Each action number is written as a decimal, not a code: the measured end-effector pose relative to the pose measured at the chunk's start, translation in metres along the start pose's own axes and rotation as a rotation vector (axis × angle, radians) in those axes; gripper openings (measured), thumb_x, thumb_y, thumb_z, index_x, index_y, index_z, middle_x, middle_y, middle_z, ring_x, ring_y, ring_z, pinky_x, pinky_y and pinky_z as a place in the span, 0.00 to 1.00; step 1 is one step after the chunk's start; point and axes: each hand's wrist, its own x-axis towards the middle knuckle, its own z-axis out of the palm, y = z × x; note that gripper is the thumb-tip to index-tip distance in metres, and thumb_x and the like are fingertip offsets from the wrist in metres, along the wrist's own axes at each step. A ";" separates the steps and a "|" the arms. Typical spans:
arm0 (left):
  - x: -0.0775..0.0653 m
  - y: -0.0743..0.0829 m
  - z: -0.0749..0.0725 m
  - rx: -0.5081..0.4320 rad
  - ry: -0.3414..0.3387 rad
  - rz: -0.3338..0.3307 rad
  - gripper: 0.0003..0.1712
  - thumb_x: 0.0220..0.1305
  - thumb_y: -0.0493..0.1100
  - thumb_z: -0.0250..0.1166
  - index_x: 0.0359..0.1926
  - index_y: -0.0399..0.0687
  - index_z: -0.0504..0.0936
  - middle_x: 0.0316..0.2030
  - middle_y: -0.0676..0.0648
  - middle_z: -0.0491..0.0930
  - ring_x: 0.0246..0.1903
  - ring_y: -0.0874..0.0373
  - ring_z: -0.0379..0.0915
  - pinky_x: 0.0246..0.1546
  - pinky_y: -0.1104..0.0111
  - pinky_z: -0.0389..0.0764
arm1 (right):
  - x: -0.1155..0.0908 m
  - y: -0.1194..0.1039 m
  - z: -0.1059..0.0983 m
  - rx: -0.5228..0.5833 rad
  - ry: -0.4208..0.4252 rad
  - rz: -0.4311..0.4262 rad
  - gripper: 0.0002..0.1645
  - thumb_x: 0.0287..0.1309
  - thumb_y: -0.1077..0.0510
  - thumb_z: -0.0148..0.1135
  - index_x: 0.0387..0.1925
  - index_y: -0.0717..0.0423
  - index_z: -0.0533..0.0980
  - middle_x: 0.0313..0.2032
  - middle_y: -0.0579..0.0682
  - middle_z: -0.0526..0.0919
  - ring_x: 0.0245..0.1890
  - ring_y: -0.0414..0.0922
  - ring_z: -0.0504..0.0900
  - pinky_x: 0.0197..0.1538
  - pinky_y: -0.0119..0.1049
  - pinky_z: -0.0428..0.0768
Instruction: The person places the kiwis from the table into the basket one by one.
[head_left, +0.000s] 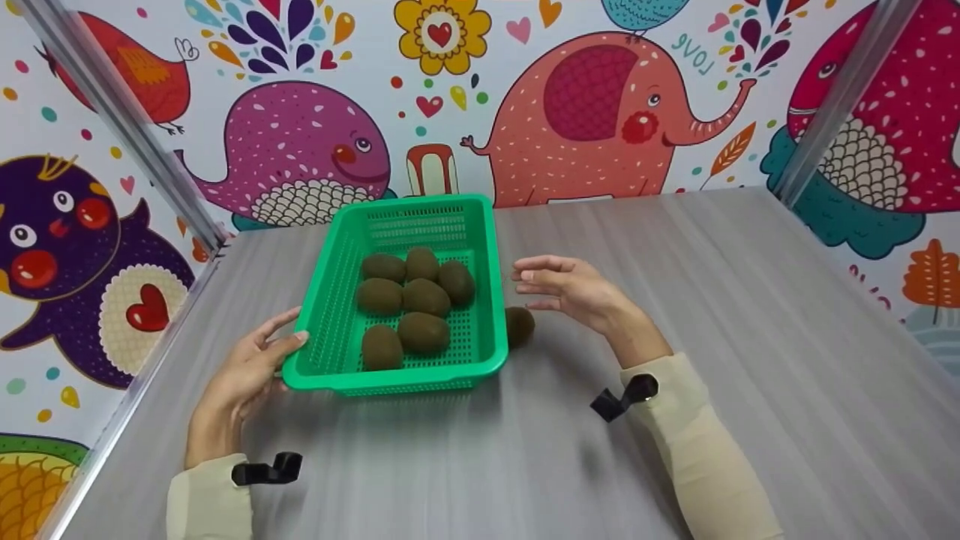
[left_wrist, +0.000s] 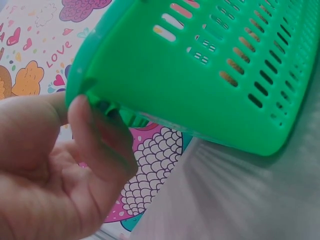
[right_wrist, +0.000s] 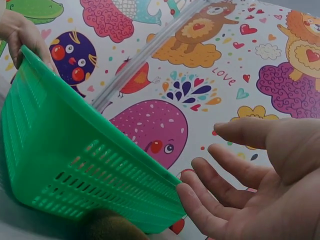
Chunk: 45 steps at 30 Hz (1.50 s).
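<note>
A green plastic basket point(head_left: 495, 300) holds several brown kiwis point(head_left: 426, 298). My left hand point(head_left: 244, 371) grips its left rim near the front corner, thumb on top and fingers beneath. In the left wrist view the thumb point(left_wrist: 82, 112) lies on the rim. My right hand point(head_left: 577, 292) hovers to the right of the basket, holding nothing, its fingers spread and slightly bent. Below its fingertips, a single kiwi point(head_left: 520, 326) lies on the table against the basket's right side, partly hidden by the wall. The right wrist view shows that kiwi point(right_wrist: 112, 227) at the bottom edge.
The grey table point(head_left: 720, 300) runs back to a wall panel point(head_left: 517, 90) printed with cartoon animals. A metal post point(head_left: 142, 135) stands at the left corner, another point(head_left: 840, 112) at the right. Both wrists carry black camera mounts point(head_left: 268, 469).
</note>
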 end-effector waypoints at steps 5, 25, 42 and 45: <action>-0.001 -0.001 0.001 0.015 0.011 -0.001 0.39 0.75 0.47 0.58 0.79 0.45 0.51 0.38 0.57 0.85 0.31 0.63 0.85 0.29 0.70 0.86 | 0.004 0.006 -0.004 -0.003 0.017 0.016 0.21 0.69 0.58 0.61 0.60 0.59 0.76 0.55 0.50 0.83 0.53 0.44 0.84 0.60 0.41 0.82; 0.001 0.001 0.000 0.030 -0.003 0.011 0.40 0.76 0.48 0.57 0.79 0.46 0.49 0.39 0.56 0.83 0.32 0.64 0.84 0.29 0.70 0.86 | 0.016 0.025 -0.014 -0.134 0.080 0.083 0.24 0.67 0.58 0.63 0.62 0.62 0.75 0.62 0.59 0.78 0.61 0.54 0.77 0.66 0.49 0.77; 0.002 0.000 -0.001 0.059 0.003 0.003 0.40 0.75 0.51 0.57 0.79 0.48 0.50 0.39 0.56 0.83 0.32 0.64 0.84 0.30 0.70 0.86 | 0.026 0.044 -0.017 -0.186 0.033 0.152 0.28 0.70 0.60 0.58 0.68 0.63 0.69 0.68 0.60 0.72 0.61 0.49 0.77 0.66 0.48 0.77; 0.001 0.000 -0.001 0.053 0.000 0.002 0.40 0.76 0.50 0.57 0.79 0.47 0.50 0.38 0.56 0.83 0.31 0.64 0.84 0.29 0.70 0.85 | 0.027 0.047 -0.017 -0.172 0.032 0.174 0.28 0.69 0.61 0.59 0.68 0.61 0.69 0.68 0.59 0.72 0.57 0.46 0.79 0.64 0.47 0.79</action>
